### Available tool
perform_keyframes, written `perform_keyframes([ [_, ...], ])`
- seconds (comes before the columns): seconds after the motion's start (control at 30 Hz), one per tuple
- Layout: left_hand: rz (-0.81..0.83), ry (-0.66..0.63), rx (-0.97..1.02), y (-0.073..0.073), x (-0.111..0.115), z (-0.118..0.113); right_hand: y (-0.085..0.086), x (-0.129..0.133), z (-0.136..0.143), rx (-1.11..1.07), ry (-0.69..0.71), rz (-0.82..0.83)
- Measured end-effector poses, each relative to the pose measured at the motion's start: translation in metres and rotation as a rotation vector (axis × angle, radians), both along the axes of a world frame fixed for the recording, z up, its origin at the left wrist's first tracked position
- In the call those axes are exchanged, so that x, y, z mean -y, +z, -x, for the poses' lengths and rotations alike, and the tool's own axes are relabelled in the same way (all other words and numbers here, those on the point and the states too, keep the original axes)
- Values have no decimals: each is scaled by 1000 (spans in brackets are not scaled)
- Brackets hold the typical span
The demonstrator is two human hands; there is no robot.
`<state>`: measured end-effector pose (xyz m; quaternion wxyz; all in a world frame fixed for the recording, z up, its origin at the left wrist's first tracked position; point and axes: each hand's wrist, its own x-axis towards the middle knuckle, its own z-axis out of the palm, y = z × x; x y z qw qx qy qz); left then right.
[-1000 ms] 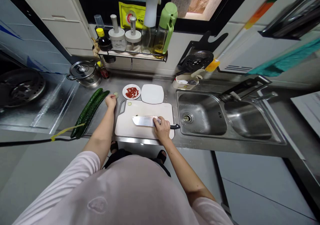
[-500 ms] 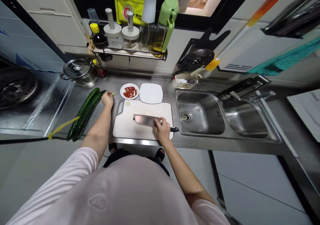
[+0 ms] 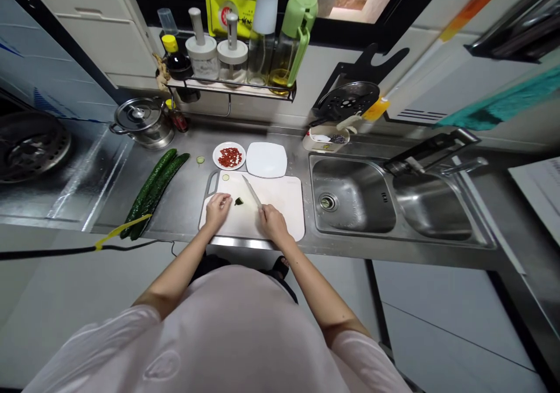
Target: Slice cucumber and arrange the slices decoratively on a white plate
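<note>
My right hand (image 3: 273, 224) is closed round the handle of a knife (image 3: 252, 192), whose blade points up and away over the white cutting board (image 3: 284, 206). Over the board's left part is my left hand (image 3: 219, 208), fingers bent together; whether they hold anything is too small to tell. A small dark green piece (image 3: 238, 201) lies between the hands. One pale round slice (image 3: 226, 178) rests at the board's upper left, and another slice (image 3: 200, 160) on the steel counter. Two long cucumbers (image 3: 153, 192) lie side by side to the left.
Behind the board stand a plate of chopped red pieces (image 3: 230, 157) and a white square plate (image 3: 266, 160). A double sink (image 3: 356, 200) is at the right. A lidded pot (image 3: 144, 123) stands back left, below a rack of bottles and jars (image 3: 231, 84). A yellow strap (image 3: 122, 228) crosses the cucumbers.
My left hand has moved from the cucumber ends right and down to the board. The knife has turned from lying sideways to pointing away. The dark green piece now shows fully.
</note>
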<state>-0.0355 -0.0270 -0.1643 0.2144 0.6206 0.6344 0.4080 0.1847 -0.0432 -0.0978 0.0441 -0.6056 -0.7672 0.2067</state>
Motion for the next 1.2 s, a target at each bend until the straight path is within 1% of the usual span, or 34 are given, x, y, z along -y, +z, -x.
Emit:
perform_keyframes([
  [0.07,-16,-64,-13,0,9,-7,4,2,5,30,23,43],
  [0.13,-27,-78,-20,-1,12,-11,6,4,11,51,41,76],
  [0.33,-52,-115,-3,-3,8,-17,6,12,21,85,69,112],
  [0.63,-27,-131,-12,-5,8,-20,10,15,26,128,83,141],
  [0.87,-57,-151,-26,-9,6,-20,4,16,29,147,89,131],
  [1.2,-32,-151,-104,-10,4,-19,-1,20,32,215,108,115],
])
